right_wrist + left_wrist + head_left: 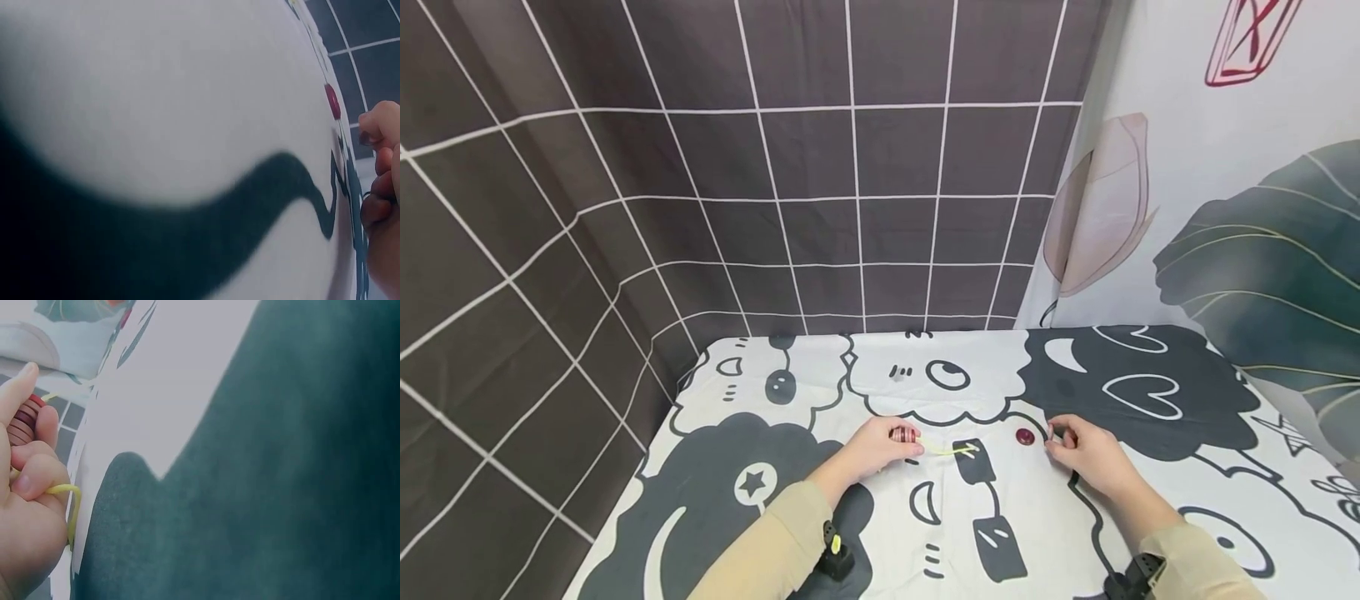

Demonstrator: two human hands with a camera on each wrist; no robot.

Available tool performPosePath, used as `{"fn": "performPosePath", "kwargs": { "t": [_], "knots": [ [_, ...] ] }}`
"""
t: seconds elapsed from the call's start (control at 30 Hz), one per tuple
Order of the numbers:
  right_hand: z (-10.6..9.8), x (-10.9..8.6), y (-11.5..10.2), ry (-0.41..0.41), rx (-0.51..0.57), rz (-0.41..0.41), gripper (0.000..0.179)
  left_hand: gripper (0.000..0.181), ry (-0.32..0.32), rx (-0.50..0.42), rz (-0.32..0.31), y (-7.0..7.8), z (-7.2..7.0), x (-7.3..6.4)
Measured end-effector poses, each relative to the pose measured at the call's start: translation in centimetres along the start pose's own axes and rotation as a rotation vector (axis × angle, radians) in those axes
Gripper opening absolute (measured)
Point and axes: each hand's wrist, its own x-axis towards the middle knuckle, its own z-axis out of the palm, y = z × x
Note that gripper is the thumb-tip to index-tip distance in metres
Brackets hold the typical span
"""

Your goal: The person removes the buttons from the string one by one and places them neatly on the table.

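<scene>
My left hand (880, 446) holds a stack of red and pinkish-brown buttons (904, 434) between thumb and fingers. In the left wrist view the stacked buttons (24, 422) lie face to face. A yellow cord (943, 451) runs from the stack to the right over the cloth; another stretch of yellow cord (64, 489) comes out below the curled fingers. One dark red button (1025, 436) lies flat on the cloth, just left of my right hand (1086, 450). That hand's thumb and forefinger are bent close together; whether they pinch anything is unclear.
A black-and-white cartoon cloth (1045, 517) covers the table. Behind and to the left hangs a dark curtain with white grid lines (805, 158). On the right is a pale leaf-patterned curtain (1187, 183). Each wrist carries a small black camera (837, 557).
</scene>
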Motion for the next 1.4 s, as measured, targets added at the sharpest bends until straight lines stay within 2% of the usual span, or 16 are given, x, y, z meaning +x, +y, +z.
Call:
{"fn": "performPosePath", "kwargs": {
  "t": [0.4,0.73,1.07,1.4],
  "knots": [
    [-0.6,0.0,0.8,-0.032,-0.081,0.021,0.03,0.029,-0.014,-0.006,0.007,-0.1,0.1,0.0],
    [-0.8,0.1,1.4,-0.046,-0.089,0.02,0.028,0.028,-0.019,-0.005,-0.009,-0.4,0.2,0.2],
    [-1.1,0.1,1.6,-0.057,-0.09,0.045,0.021,0.031,-0.013,0.038,-0.007,-0.1,0.0,0.2],
    [-1.0,0.3,1.9,-0.077,-0.106,0.061,0.018,0.036,0.002,0.054,-0.035,0.1,-0.2,0.1]
  ]
}}
